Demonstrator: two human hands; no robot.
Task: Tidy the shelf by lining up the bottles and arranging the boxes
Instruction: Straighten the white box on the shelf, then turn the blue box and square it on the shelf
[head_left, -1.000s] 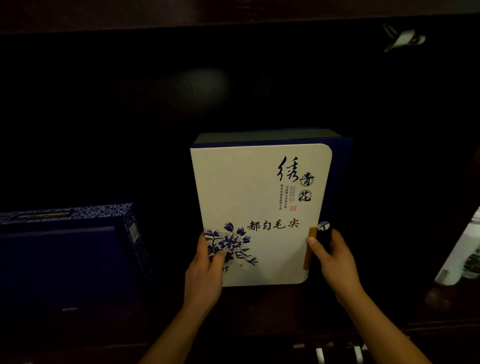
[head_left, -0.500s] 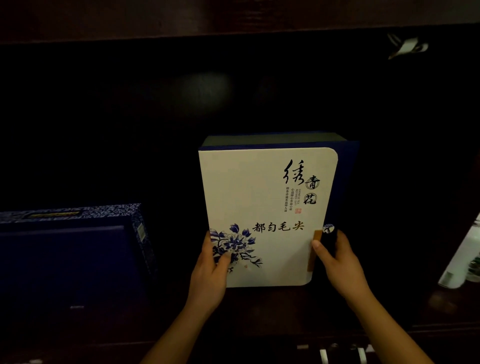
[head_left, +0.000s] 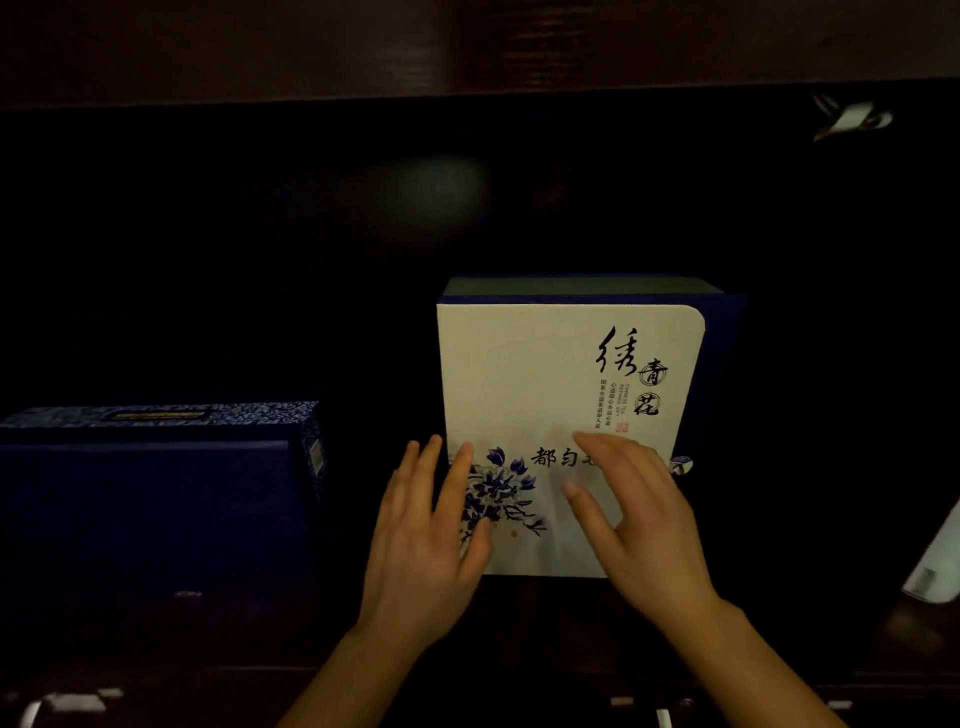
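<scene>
A white tea box (head_left: 545, 374) with a blue flower print and black calligraphy stands upright on the dark wooden shelf (head_left: 545, 613). It sits right of the shelf's middle, its foot just behind the front edge and its face square to the camera. The person's left hand (head_left: 431, 540) lies along the box's left edge, fingers straight and thumb laid over the printed flower. It clasps nothing. The right hand (head_left: 639, 519) is spread flat across the lower right of the front, fingers extended and holding nothing (whether the palm actually touches the card cannot be told).

The step in hand looks like the final squaring-up of this box — flat hands suit nudging, not lifting. A dark blue box (head_left: 145, 509) lies lower toward the shelf's left end, well apart from the white one, with a dark gap between them. A pale object (head_left: 935, 566) leans in at the right end, too cropped to identify.

The next move probably calls for a light push to set the box parallel with the front edge, then a reach left for the blue box — gently, since a tall upright box could tip backward.
</scene>
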